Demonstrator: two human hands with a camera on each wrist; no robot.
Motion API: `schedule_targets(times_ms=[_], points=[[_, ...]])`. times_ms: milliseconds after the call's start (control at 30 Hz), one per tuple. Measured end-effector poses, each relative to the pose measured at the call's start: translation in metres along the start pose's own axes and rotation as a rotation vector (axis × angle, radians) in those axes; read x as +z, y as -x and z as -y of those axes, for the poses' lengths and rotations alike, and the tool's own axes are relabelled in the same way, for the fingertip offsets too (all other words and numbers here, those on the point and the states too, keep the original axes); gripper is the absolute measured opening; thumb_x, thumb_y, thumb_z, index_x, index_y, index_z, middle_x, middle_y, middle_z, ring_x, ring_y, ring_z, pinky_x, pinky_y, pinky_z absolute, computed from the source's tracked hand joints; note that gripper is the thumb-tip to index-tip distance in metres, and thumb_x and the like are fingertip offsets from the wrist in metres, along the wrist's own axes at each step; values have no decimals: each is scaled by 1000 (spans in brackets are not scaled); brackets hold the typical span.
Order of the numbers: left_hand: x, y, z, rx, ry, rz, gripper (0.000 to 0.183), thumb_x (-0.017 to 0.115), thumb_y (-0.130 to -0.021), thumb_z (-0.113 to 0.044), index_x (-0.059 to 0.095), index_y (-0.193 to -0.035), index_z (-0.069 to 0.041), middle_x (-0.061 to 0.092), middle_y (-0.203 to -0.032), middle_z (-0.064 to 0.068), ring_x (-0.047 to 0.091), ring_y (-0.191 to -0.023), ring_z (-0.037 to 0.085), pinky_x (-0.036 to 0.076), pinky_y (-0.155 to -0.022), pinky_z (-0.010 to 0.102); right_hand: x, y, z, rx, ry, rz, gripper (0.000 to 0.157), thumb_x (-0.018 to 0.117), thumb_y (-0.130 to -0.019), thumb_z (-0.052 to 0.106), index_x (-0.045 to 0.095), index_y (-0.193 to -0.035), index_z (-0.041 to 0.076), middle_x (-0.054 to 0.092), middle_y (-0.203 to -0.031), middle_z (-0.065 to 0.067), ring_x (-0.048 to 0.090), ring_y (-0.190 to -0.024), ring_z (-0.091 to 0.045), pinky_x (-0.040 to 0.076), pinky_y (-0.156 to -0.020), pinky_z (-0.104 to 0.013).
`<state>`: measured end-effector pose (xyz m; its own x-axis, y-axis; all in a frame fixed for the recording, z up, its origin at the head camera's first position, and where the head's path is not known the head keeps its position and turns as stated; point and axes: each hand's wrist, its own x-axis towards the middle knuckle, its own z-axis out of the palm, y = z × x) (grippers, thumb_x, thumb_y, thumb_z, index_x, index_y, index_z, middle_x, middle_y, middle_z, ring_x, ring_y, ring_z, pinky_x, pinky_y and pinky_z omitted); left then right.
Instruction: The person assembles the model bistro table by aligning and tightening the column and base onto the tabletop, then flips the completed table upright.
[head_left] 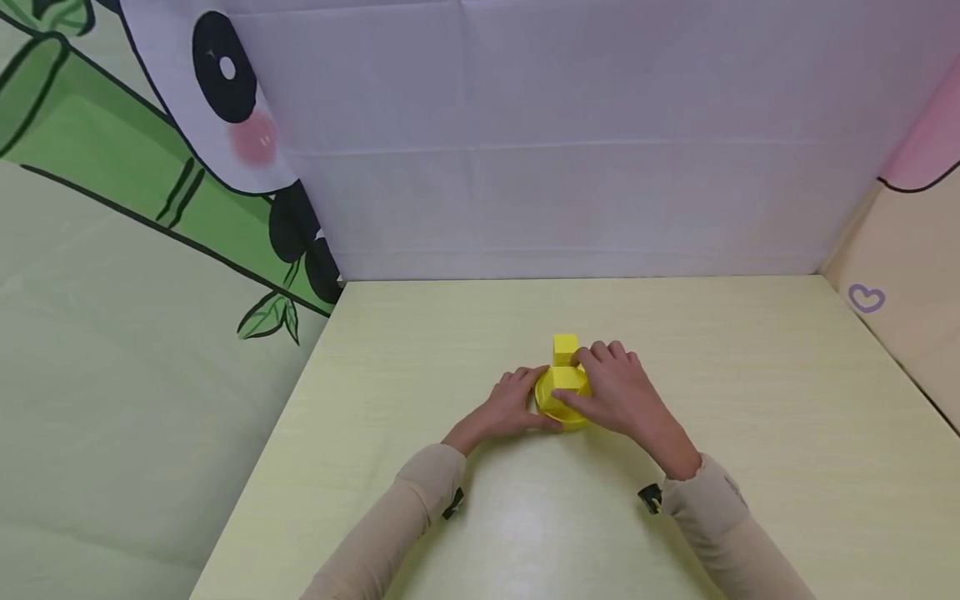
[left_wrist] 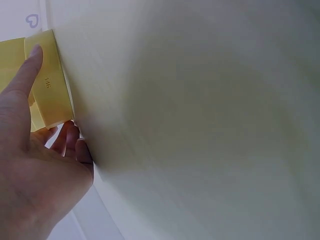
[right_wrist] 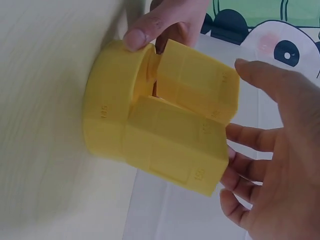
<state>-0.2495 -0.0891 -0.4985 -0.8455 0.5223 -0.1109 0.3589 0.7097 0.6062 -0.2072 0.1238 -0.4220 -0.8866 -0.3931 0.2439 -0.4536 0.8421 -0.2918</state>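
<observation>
A round yellow base [head_left: 573, 423] with a raised rim sits on the table, and two yellow angular blocks stand up from it. My left hand [head_left: 513, 404] grips the base from the left, thumb along its near side and fingers around the far side. In the left wrist view the thumb lies across the wall of the base [left_wrist: 52, 90]. My right hand [head_left: 618, 396] pinches the nearer block [right_wrist: 197, 82] near its top, between thumb and fingers. Close beside that block is the farther block [right_wrist: 175, 145], past the right fingertips. Embossed numbers mark the yellow parts.
A pale wood-look table [head_left: 420, 333] lies under both hands. Behind it rises a light fabric wall [head_left: 555, 200], with a cartoon panda print at left. A side panel with a purple heart [head_left: 866, 297] stands at right. Small black devices [head_left: 651, 498] show at the sleeves.
</observation>
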Motion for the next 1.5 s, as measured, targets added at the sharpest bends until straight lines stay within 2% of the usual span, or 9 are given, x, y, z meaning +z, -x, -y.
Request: schedule_targets(times_ms=[133, 367, 500, 633, 833, 900, 1133, 1300, 1500], points=[[0, 1, 0, -5, 0, 1, 100, 81, -85, -54, 32, -163, -14, 44, -154, 11, 40, -130, 29, 36, -111, 48, -1, 2, 0, -28, -17, -16, 53, 79, -90, 41, 67, -122, 1, 60, -115, -19, 50, -109, -39, 44, -86, -54], [-1, 2, -1, -9, -11, -7, 101, 82, -84, -54, 33, -162, -14, 44, -154, 10, 40, -130, 28, 37, -110, 47, 3, 3, 3, -42, 6, -66, 45, 82, -87, 45, 63, -95, 5, 53, -93, -9, 46, -90, -31, 40, -75, -44], [-2, 2, -1, -7, -1, -5, 100, 82, -84, -53, 33, -162, -13, 44, -154, 10, 40, -130, 28, 37, -110, 47, 3, 5, 5, -29, 20, -68, 47, 79, -87, 51, 65, -96, 6, 54, -93, -9, 47, -90, -30, 39, -76, -44], [-2, 2, -1, 0, 1, -4, 100, 83, -84, -52, 33, -162, -13, 44, -154, 10, 41, -128, 28, 37, -110, 46, 1, 7, 5, -27, 31, -73, 41, 79, -86, 46, 66, -94, 7, 57, -95, -10, 48, -92, -31, 41, -76, -45], [-2, 2, 0, 8, -6, -10, 102, 83, -84, -53, 32, -163, -14, 43, -155, 11, 41, -129, 30, 37, -110, 49, 3, 7, 9, -52, 9, -74, 44, 81, -86, 47, 60, -79, 9, 47, -79, -2, 44, -79, -25, 38, -69, -39], [-2, 2, 0, 13, 2, -12, 102, 83, -84, -53, 32, -163, -14, 43, -154, 12, 41, -129, 31, 37, -110, 49, 4, 8, 10, -42, 8, -70, 45, 79, -86, 50, 61, -81, 9, 48, -78, -1, 44, -78, -24, 37, -69, -39], [0, 1, 1, 17, 3, -11, 101, 83, -84, -52, 33, -163, -14, 44, -153, 11, 41, -128, 30, 38, -109, 49, 4, 7, 9, -103, -36, -36, 46, 79, -87, 38, 70, -119, 7, 57, -98, -7, 47, -94, -29, 39, -79, -44], [-1, 2, 1, 23, 11, -14, 99, 83, -85, -50, 33, -162, -15, 44, -152, 10, 41, -129, 30, 37, -110, 49, 9, 3, 10, -127, -29, -69, 46, 81, -88, 43, 69, -111, 5, 56, -95, -7, 49, -94, -30, 40, -77, -42], [-2, 2, 2, 40, 0, -14, 97, 82, -86, -50, 33, -162, -14, 45, -151, 10, 41, -130, 30, 35, -111, 50, 8, 3, 11, -121, -29, -65, 44, 79, -88, 41, 69, -113, 5, 60, -102, -10, 49, -98, -32, 41, -80, -46]])
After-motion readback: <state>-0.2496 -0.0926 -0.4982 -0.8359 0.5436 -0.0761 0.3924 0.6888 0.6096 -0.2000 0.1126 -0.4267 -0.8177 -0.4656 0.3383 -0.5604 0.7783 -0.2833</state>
